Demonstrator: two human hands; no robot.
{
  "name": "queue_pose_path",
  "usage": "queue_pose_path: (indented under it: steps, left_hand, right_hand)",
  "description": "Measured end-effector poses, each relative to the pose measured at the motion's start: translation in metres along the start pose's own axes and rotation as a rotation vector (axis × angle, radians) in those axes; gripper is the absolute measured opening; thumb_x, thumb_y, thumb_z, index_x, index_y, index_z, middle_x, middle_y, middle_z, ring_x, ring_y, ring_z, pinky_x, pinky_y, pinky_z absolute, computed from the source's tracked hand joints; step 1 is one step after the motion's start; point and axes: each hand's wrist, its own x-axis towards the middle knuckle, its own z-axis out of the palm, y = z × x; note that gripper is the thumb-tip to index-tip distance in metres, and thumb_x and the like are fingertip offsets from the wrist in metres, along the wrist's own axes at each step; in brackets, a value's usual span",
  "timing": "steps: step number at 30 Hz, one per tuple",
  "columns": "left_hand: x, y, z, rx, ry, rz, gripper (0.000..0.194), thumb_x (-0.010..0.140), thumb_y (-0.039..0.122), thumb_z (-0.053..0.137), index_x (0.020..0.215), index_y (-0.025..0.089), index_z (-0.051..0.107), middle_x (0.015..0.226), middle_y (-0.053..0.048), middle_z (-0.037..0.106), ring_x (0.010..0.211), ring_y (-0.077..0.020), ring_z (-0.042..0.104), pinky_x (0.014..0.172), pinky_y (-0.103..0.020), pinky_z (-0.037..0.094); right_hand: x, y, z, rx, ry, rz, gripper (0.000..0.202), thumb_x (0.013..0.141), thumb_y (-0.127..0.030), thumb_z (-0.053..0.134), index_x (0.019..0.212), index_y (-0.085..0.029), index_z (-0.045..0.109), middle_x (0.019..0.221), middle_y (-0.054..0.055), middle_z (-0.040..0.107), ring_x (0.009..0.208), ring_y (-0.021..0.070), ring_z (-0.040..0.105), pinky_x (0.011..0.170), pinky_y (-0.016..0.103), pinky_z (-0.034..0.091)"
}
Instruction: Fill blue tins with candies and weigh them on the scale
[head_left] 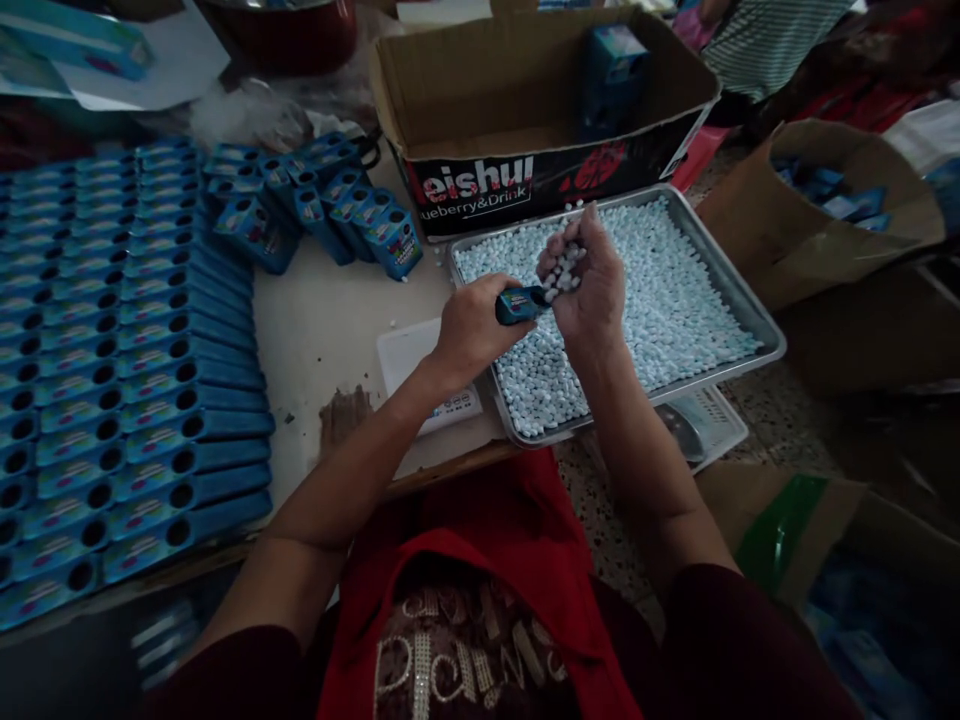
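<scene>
One small blue printed container (520, 305), on its side above the left part of the rectangular silver metal tray (772, 345), its mouth at the pale oval pellets (564, 272) in the right hand (598, 290). Left hand (474, 328): over the tray's left edge. Right: cupped, palm upturned. Pale table (300, 335) left of the tray; brown cardboard carton (472, 100) behind it. Grip: left fingers clasp the container; right fingers curl around pellets.

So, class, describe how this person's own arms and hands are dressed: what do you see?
The left hand and right hand are bare; no glove, watch or bracelet shows. Both forearms are uncovered too. The short, dark maroon sleeves end above the elbows, with no markings visible on them.
</scene>
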Motion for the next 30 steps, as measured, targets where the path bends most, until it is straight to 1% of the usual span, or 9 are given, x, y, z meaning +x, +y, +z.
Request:
queue_pose_path:
  steps: [3,6,10,13,17,21,25,27,30]
  left_hand:
    - [0.001,-0.001,0.004,-0.033,0.002,0.003,0.046,0.077,0.024,0.103,0.117,0.025,0.082,0.123,-0.007,0.088,0.114,-0.0328,0.083,0.103,-0.044,0.067]
    - [0.003,-0.002,0.007,-0.044,0.005,0.014,0.043,0.077,0.024,0.101,0.115,0.025,0.081,0.12,-0.006,0.088,0.112,-0.0325,0.082,0.101,-0.044,0.066]
    - [0.005,0.0,0.009,-0.039,0.014,0.036,0.042,0.08,0.019,0.098,0.118,0.025,0.079,0.123,-0.006,0.086,0.116,-0.0324,0.081,0.105,-0.046,0.065]
    - [0.004,0.003,0.011,-0.018,0.046,0.055,0.046,0.079,0.014,0.097,0.119,0.025,0.079,0.122,-0.006,0.085,0.12,-0.0333,0.08,0.108,-0.047,0.063]
    - [0.003,0.005,0.013,-0.063,0.095,0.016,0.044,0.08,0.013,0.097,0.117,0.024,0.078,0.122,-0.005,0.085,0.118,-0.0315,0.08,0.107,-0.045,0.064]
    - [0.004,0.006,0.016,-0.118,0.095,-0.013,0.044,0.079,0.016,0.099,0.117,0.024,0.078,0.12,-0.005,0.085,0.114,-0.0301,0.081,0.104,-0.044,0.065]
    - [0.003,0.005,0.017,-0.137,0.102,-0.018,0.045,0.079,0.015,0.1,0.117,0.025,0.077,0.123,-0.005,0.086,0.118,-0.0303,0.081,0.109,-0.046,0.065]
    - [0.0,0.004,0.016,-0.17,0.125,-0.016,0.047,0.08,0.014,0.1,0.118,0.025,0.077,0.126,-0.005,0.086,0.121,-0.03,0.081,0.112,-0.046,0.065]
    - [-0.006,0.0,0.016,-0.239,0.188,-0.053,0.049,0.082,0.015,0.101,0.122,0.026,0.074,0.126,-0.003,0.085,0.12,-0.0282,0.082,0.109,-0.042,0.067]
  right_hand:
    - [-0.001,-0.001,-0.003,0.009,0.012,-0.009,0.062,0.1,-0.084,0.076,0.079,-0.031,0.052,0.074,-0.001,0.053,0.069,0.0183,0.058,0.057,0.034,0.049]
    - [-0.002,-0.004,-0.003,0.061,-0.002,-0.006,0.063,0.102,-0.082,0.075,0.075,-0.03,0.051,0.072,-0.001,0.05,0.063,0.0175,0.051,0.057,0.034,0.048]
    - [-0.002,-0.006,-0.002,0.116,0.011,0.023,0.063,0.105,-0.083,0.069,0.075,-0.031,0.052,0.07,-0.002,0.045,0.061,0.0174,0.042,0.055,0.034,0.044]
    - [0.001,-0.005,-0.004,0.172,0.03,0.012,0.06,0.104,-0.083,0.07,0.078,-0.031,0.055,0.07,-0.002,0.048,0.061,0.0173,0.042,0.054,0.033,0.043]
    - [0.004,-0.003,-0.008,0.149,0.02,-0.094,0.059,0.098,-0.085,0.078,0.08,-0.032,0.057,0.074,-0.001,0.053,0.065,0.0177,0.047,0.058,0.035,0.043]
    - [0.0,-0.004,-0.002,0.023,-0.008,-0.172,0.066,0.097,-0.09,0.075,0.073,-0.032,0.051,0.068,-0.001,0.045,0.064,0.0197,0.041,0.061,0.04,0.042]
    - [-0.002,-0.012,0.002,0.084,-0.015,-0.155,0.067,0.102,-0.088,0.07,0.071,-0.031,0.051,0.067,-0.002,0.036,0.061,0.0179,0.036,0.058,0.037,0.042]
    - [0.001,-0.018,-0.005,0.159,-0.013,-0.095,0.064,0.106,-0.083,0.068,0.073,-0.03,0.052,0.066,-0.003,0.034,0.059,0.0169,0.036,0.057,0.034,0.045]
    - [0.009,-0.024,-0.03,0.222,0.036,0.003,0.052,0.109,-0.071,0.071,0.079,-0.031,0.056,0.063,-0.005,0.036,0.055,0.0155,0.035,0.051,0.03,0.043]
